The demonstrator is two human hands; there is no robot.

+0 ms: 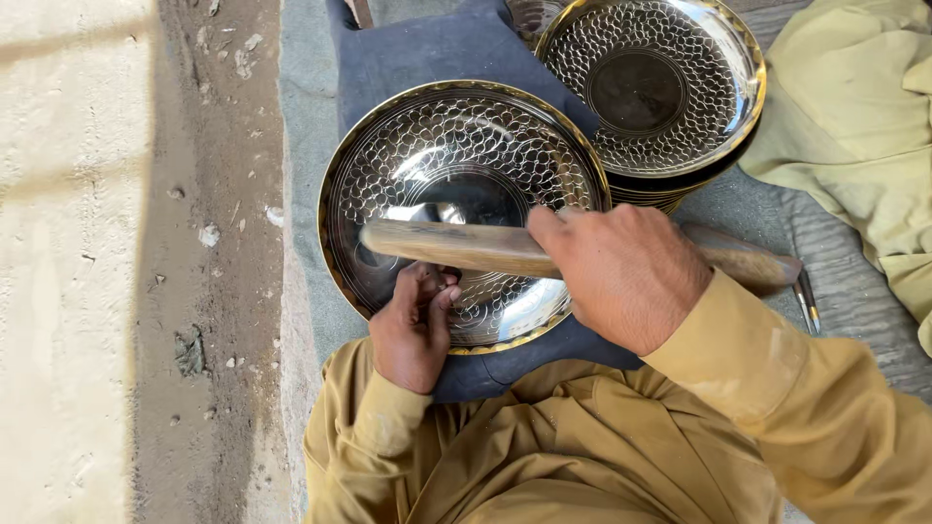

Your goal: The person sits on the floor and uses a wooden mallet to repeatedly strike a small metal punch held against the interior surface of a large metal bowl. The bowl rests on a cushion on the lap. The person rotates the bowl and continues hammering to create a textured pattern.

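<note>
Over the near rim of a patterned metal dish (456,160), w/ gold edge, both hands worked. The dish lay flat on a dark blue cloth (427,49) in front of the seated person's lap. Right hand (621,272) was closed round a long wooden tool (456,245); its long axis ran left-right across the dish's lower half, free end toward the dish's left side, far end sticking out past the right rim. Left hand (413,330) sat just under that free end, fingers curled and pinching something small against the dish's near inner surface; couldn't tell what. Behind the dish, to its right, a stack of similar dishes (650,92), top one holding nothing. Dish in hand also held nothing.
</note>
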